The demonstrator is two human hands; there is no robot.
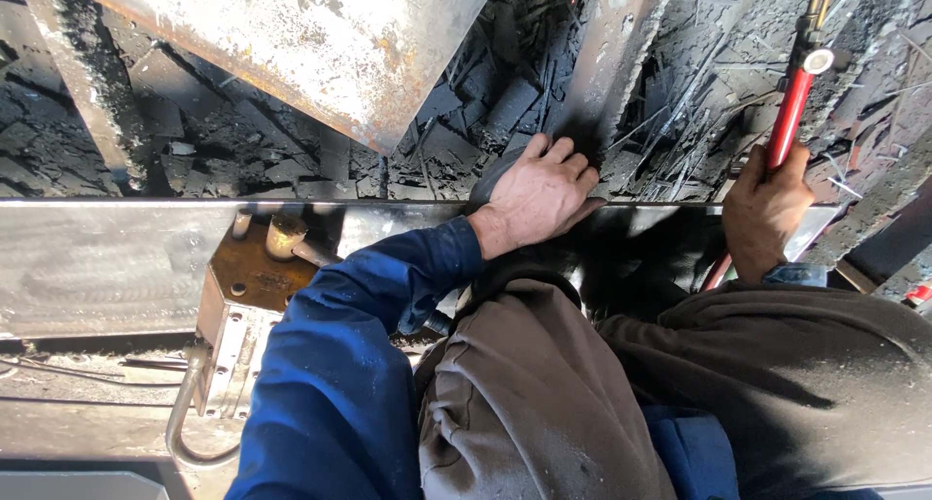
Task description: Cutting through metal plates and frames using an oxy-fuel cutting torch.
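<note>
Along the far edge of the long steel plate (116, 267), my left hand (540, 197) lies open and flat, pressing down to steady me. My right hand (765, 209) is closed around the red-handled torch (791, 107), held upright over the dark scrap heap (466, 102) beyond.

We are seeing a glossy red, cylindrical tool handle (788, 116) with a white band near its top and brass-yellow tubes above it. We are wearing a deep blue fabric sleeve (340, 364) and grey-brown trousers (544, 403). A rust-orange, mottled metal plate (250, 272) is showing beside a silvery steel beam (97, 262). Charcoal-black scrap (466, 112) is lying beyond.
</note>
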